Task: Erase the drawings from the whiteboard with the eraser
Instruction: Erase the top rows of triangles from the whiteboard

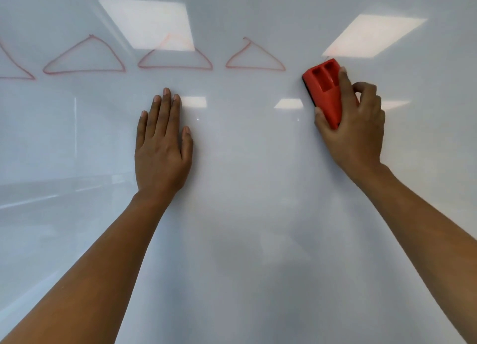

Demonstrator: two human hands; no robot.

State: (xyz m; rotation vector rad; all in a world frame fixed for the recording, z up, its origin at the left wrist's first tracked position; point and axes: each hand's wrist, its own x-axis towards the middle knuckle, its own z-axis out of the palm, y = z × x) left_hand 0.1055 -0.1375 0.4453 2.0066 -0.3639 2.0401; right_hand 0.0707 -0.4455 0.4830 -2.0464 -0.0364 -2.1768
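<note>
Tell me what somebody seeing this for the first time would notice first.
The bright red eraser stands out most, gripped by the right hand against the whiteboard at upper right. A row of red triangles runs across the board's upper left, the nearest one just left of the eraser. The left hand rests flat on the board with straight fingers, below the triangles near the middle.

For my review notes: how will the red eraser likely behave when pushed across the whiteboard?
Probably stiff: the eraser looks like moulded red plastic with two hollow recesses, which also suggests lightness. It should glide easily, since the whiteboard looks glossy, with bright reflections. The right hand grips it from both sides, so slipping out seems unlikely.
</note>
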